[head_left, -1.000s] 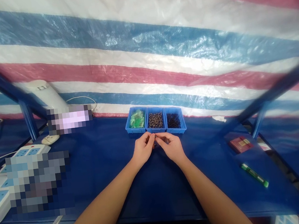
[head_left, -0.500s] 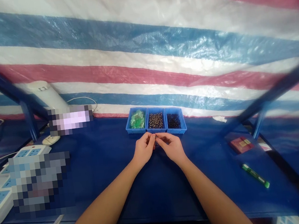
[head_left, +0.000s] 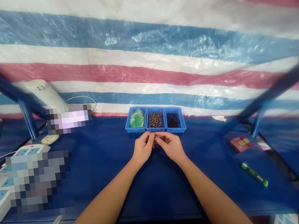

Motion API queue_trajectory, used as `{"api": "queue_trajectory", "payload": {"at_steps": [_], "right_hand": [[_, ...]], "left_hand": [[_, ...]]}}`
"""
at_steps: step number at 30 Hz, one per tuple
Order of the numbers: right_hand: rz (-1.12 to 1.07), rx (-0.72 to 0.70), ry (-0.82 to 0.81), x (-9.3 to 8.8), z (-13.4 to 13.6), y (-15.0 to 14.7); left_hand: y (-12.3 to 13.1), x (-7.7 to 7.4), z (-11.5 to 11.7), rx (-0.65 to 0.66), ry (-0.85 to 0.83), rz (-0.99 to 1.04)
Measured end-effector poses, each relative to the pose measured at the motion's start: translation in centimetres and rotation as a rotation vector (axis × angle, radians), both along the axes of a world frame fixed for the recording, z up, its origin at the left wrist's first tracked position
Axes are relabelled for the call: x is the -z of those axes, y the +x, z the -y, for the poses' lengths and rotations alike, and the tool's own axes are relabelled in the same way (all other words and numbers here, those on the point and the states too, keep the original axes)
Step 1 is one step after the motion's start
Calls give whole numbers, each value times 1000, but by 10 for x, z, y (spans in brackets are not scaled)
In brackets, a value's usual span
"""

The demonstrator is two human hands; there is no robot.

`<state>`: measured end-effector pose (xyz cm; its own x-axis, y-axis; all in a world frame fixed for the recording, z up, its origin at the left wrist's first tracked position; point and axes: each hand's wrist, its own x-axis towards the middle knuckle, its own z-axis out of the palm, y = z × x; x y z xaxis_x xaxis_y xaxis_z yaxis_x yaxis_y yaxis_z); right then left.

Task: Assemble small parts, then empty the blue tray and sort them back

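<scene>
My left hand (head_left: 143, 148) and my right hand (head_left: 171, 145) meet fingertip to fingertip over the blue table, just in front of three blue bins. Both are closed in a pinch; whatever small thing sits between them is mostly covered by the fingers and too tiny to name. Directly beyond the fingertips is the middle bin (head_left: 156, 129), holding many small brass-and-dark metal pieces (head_left: 155, 119). The left bin (head_left: 135, 130) contains green and clear small pieces (head_left: 137, 119). Thin black pieces (head_left: 173, 120) fill part of the right bin (head_left: 176, 130).
White power strips (head_left: 2, 197) lie at the left, beside a blurred-out object. A white cylinder (head_left: 48, 95) leans behind them. On the right are a dark red box (head_left: 240, 144) and a green tube (head_left: 254, 174). Blue frame bars (head_left: 27, 116) flank the table; striped sheeting (head_left: 143, 65) hangs behind.
Both hands keep their pinch in nearly the same place, with only slight finger movement. The whole view has shifted very slightly.
</scene>
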<state>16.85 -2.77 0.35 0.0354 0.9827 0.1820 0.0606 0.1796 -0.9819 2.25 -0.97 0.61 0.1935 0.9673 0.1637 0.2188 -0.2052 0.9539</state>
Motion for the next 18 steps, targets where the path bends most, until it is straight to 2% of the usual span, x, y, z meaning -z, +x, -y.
{"api": "queue_trajectory", "payload": {"at_steps": [9, 18], "right_hand": [[-2, 43, -11, 1, -1, 1], [-23, 6, -16, -3, 1, -1]], "left_hand": [[2, 2, 0, 27, -54, 157], [1, 2, 0, -17, 3, -1]]}}
